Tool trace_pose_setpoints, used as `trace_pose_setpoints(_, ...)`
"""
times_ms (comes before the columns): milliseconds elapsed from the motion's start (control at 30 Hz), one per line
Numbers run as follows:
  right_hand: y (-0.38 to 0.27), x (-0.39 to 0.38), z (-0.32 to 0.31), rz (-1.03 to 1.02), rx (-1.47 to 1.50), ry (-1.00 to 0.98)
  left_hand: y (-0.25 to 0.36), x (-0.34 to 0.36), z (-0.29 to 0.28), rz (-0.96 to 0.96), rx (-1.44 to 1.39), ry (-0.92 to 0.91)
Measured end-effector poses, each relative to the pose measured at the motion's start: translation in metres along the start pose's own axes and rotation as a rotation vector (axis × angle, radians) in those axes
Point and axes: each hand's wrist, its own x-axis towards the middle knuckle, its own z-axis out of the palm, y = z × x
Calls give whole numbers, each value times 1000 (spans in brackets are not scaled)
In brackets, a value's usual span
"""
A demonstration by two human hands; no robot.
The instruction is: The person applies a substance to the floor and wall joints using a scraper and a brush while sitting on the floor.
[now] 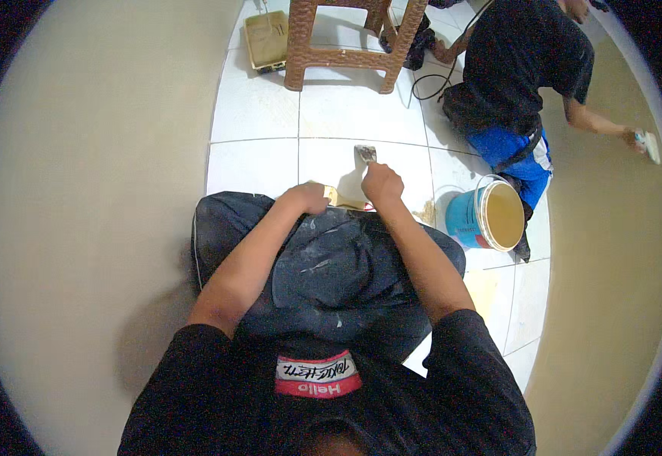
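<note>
My right hand [382, 185] is wrapped round the handle of a scraper [365, 153], its stained flat blade pointing away from me over the white tiles. Just left of it, my left hand [309, 198] is closed on a pale yellow object [344, 201] with a bit of red at its right end. My crossed legs partly cover that object, so its kind cannot be made out. Both hands are just past my dark, paint-marked trousers [323, 258].
A blue bucket [464, 219] with a beige-coated inside stands right of my knee. Ahead are a brown plastic stool [338, 58] and a paint tray [266, 39]. At right, a co-worker [528, 68] kneels, holding a white tool [650, 146] at the beige wall [612, 228]. A dark cable [431, 98] curls nearby.
</note>
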Motion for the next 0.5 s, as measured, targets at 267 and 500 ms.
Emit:
trace_pose_setpoints(267, 5, -12, 3, 46, 19, -66, 24, -16, -14, 31, -130, 7)
trace_pose_setpoints(500, -9, -4, 5, -17, 4, -44, -1, -6, 5, 8, -107, 90)
